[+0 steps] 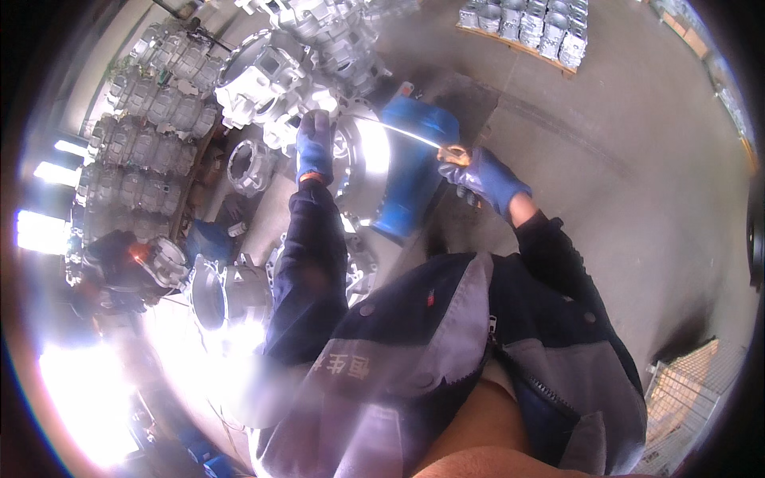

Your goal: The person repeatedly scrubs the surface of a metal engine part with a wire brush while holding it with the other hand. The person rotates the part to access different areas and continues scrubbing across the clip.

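My right hand (484,179), in a blue-grey glove, is wrapped round the wooden-looking handle of a long thin metal file (412,135). Its bright blade slants up and left to a large ring-shaped metal casting (362,163), ending close to my left hand. Also gloved, my left hand (315,147) has its fingers stretched out against the silvery castings at the ring's left side. Exactly what those fingertips touch is hard to make out. Behind the ring, a blue bin-like object (418,171) stands between my two hands.
More castings (271,76) are heaped beyond my left hand. Rows of stacked castings (147,155) fill the left side, where another person (115,259) is near a casting. A loaded pallet (522,36) stands far off. A wire cage (689,390) is at lower right. Strong glare washes out the lower left.
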Motion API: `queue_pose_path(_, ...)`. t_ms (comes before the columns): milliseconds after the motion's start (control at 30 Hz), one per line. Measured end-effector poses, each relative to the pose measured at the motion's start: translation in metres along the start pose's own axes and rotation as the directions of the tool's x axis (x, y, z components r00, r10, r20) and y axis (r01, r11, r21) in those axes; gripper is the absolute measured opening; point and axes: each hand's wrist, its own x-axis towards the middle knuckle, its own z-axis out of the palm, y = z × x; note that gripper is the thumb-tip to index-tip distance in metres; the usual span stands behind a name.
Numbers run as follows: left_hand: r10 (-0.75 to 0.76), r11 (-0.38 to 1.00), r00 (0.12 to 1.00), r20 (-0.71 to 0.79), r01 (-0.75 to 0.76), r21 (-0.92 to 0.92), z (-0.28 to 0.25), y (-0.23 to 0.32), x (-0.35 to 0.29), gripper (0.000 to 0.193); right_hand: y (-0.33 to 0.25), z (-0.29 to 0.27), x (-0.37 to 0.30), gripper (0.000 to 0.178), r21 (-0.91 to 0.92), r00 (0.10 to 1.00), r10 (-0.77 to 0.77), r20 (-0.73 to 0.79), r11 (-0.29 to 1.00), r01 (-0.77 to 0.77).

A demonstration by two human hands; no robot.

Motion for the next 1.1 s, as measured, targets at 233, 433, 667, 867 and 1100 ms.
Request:
queue_pose_path(233, -0.053, 0.998, 0.999, -0.005, 0.053, 0.045, 0.000, 0.005, -0.001, 0.038, 0.005, -0.010, 0.009, 0.029, 0.098, 1.000, -0.011, -0.017, 0.995, 0.013)
queue_pose_path(433, 0.058, 0.942, 0.998, -0.008, -0.052, 0.331, 0.005, 0.002, 0.004, 0.030, -0.005, -0.006, 0.022, 0.027, 0.047, 0.999, -0.049, 0.002, 0.998, 0.049)
queue_pose_path(667, -0.012, 0.994, 0.999, -0.048, 0.017, 0.110, 0.010, -0.023, 0.012, 0.027, 0.011, -0.018, 0.031, 0.026, 0.070, 0.983, 0.143, -0.112, 0.988, -0.135)
queue_pose_path(867, 0.000, 0.996, 0.999, -0.034, 0.004, 0.094, 0.003, -0.030, 0.019, 0.028, 0.033, -0.005, 0.064, 0.030, 0.090, 0.999, 0.040, -0.030, 0.995, -0.037)
queue_pose_path(1100, -0.028, 0.999, 0.999, 0.016, 0.028, 0.043, 0.009, -0.021, 0.018, 0.024, 0.046, -0.006, 0.069, 0.024, 0.148, 0.990, 0.095, -0.104, 0.986, -0.080)
